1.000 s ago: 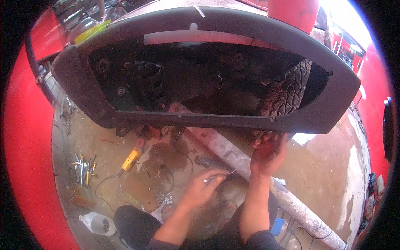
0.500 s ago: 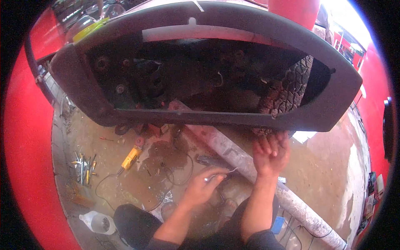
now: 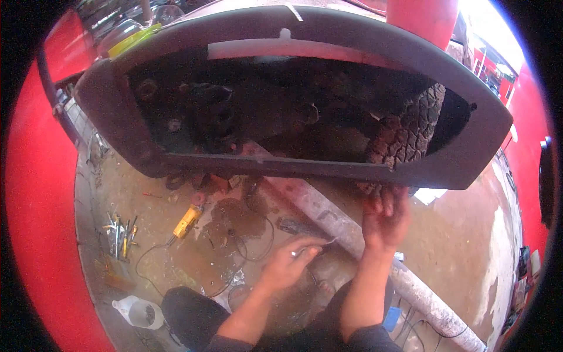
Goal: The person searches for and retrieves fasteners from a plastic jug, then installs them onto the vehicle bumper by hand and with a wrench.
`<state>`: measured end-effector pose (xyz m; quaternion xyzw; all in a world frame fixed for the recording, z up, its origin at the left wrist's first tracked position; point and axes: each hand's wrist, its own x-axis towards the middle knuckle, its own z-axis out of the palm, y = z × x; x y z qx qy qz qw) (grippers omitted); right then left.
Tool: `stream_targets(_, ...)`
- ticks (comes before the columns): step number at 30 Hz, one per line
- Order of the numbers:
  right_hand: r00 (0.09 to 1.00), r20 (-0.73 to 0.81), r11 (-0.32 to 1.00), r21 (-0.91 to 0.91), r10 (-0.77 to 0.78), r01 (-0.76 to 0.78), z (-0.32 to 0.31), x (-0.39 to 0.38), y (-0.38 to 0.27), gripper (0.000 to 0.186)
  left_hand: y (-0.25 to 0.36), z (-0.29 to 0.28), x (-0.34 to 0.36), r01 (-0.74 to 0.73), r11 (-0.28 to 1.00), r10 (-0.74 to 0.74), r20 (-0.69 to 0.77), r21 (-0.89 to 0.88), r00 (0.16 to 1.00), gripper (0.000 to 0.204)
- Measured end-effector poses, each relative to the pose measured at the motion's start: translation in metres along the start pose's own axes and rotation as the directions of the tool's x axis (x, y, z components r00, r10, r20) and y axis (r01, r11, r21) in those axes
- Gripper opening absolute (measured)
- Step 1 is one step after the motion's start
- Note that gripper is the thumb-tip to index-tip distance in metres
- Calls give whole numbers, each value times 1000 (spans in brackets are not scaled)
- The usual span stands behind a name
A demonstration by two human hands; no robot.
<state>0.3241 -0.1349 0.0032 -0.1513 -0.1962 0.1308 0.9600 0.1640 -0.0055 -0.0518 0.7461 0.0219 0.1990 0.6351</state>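
A large black car bumper (image 3: 328, 171) with a wide opening spans the upper part of the view. At its lower right edge, my right hand (image 3: 385, 223) is palm up, with bent fingers closed at the edge; their tips are partly hidden. Lower and to the left, my left hand (image 3: 288, 263) pinches a thin metal tool (image 3: 330, 241), its pale tip pointing right. The tool's kind is too small to make out, and its tip stays below the bumper. Through the opening shows a tyre (image 3: 410, 126) with cracked-looking, chunky tread.
A long whitish pole (image 3: 431, 293) runs diagonally across the floor beneath my hands. On the left lie a yellow angle grinder (image 3: 187, 221) with its cord, several hand tools (image 3: 122, 234) and a cut-open plastic jug (image 3: 139, 312). Red panels (image 3: 35, 193) flank both sides.
The whole view has shifted slightly, with the bumper lower and to the right in it. Both hands keep nearly the same pose and places relative to the bumper.
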Motion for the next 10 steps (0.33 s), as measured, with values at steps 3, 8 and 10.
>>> stream_targets(3, 936, 299, 907, 314, 187, -281, -2, 3, -14, 26, 3, -1, 0, -5, 1000, 5, -29, -14, 1000, 24)
stream_targets(8, 982, 71, 975, 123, 176, -184, -2, 1, -10, 32, 10, 0, 5, 54, 989, -64, -71, -136, 995, 26)
stream_targets(10, 994, 96, 994, -98, 57, -48, -1, 3, -4, 30, 12, 4, 14, -89, 995, 85, -85, -46, 993, 32)
